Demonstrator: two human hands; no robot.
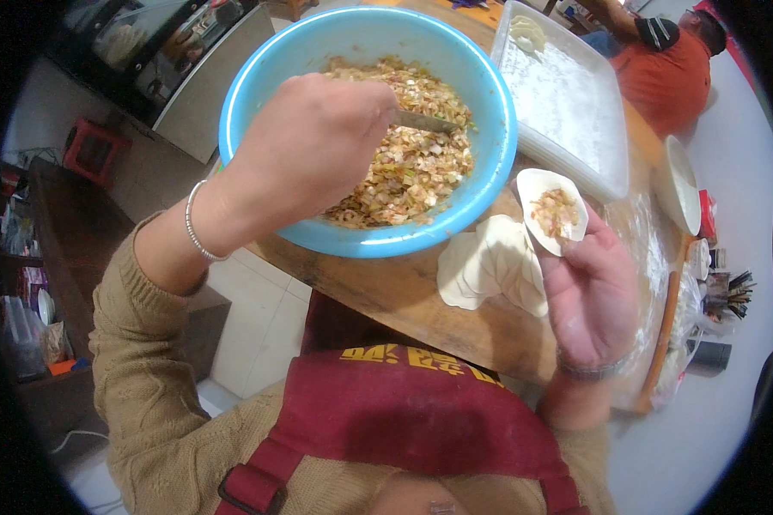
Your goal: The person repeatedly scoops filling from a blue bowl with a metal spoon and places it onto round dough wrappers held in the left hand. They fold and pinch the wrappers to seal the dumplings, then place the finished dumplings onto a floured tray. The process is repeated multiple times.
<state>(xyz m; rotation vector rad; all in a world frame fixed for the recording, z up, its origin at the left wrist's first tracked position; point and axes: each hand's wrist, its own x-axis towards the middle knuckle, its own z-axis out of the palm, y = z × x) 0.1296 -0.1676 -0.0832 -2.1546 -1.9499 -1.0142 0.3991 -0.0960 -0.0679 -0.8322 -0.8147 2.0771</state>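
Observation:
My left hand (325, 138) grips a flat metal utensil (425, 121) over a blue-rimmed plastic basin (367, 248). The utensil's far end meets chopped filling (419, 174) in the basin; its grip is hidden in my fist. To the basin's right, my right hand (592, 290) holds up a round dough wrapper (529, 187), unfolded, with a small heap of filling (555, 211) at its middle. My thumb presses the wrapper's lower edge. Just left of that hand, several overlapping wrappers (486, 267) lie fanned on the wooden table (386, 283).
A floured white plastic tray (567, 109) holds folded dumplings (527, 33) in one corner. Right of it stand a pale bowl (681, 185) and a red packet (707, 212). A wooden rolling pin (662, 341) lies along the right side. A person in orange (667, 77) is beyond the tray.

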